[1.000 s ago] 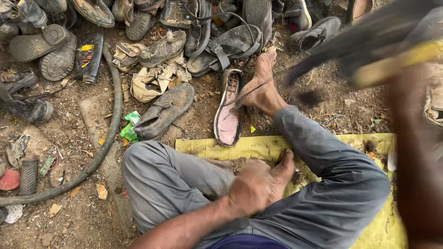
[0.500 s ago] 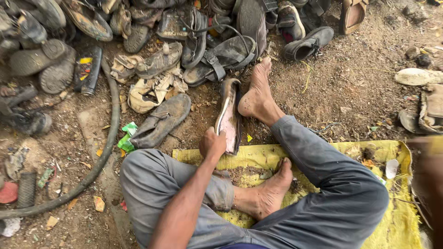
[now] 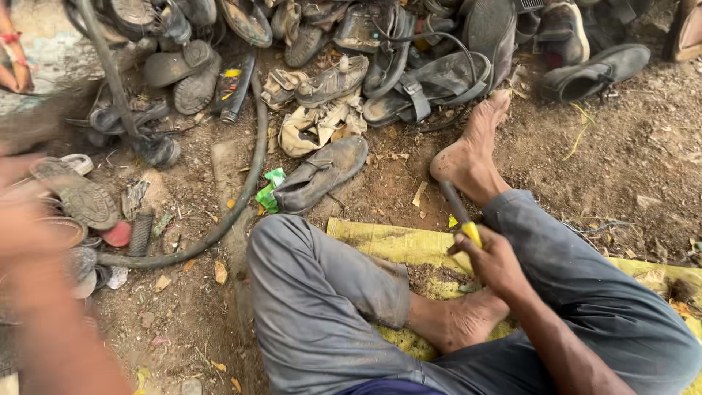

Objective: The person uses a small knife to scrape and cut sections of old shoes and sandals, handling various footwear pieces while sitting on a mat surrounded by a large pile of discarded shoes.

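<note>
One yellow-handled tool point(image 3: 461, 212), dark-shafted, gripped in the right hand point(image 3: 491, 257).

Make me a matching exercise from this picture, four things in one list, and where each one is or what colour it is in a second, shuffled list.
Things:
1. right hand
2. black hose
3. green wrapper
4. mat

Places or colours:
A. yellow, spread under the legs
B. curving across the dirt left of the knee
C. gripping a tool with a yellow handle
D. lying beside a worn grey shoe

Pairs: 1-C, 2-B, 3-D, 4-A
</note>
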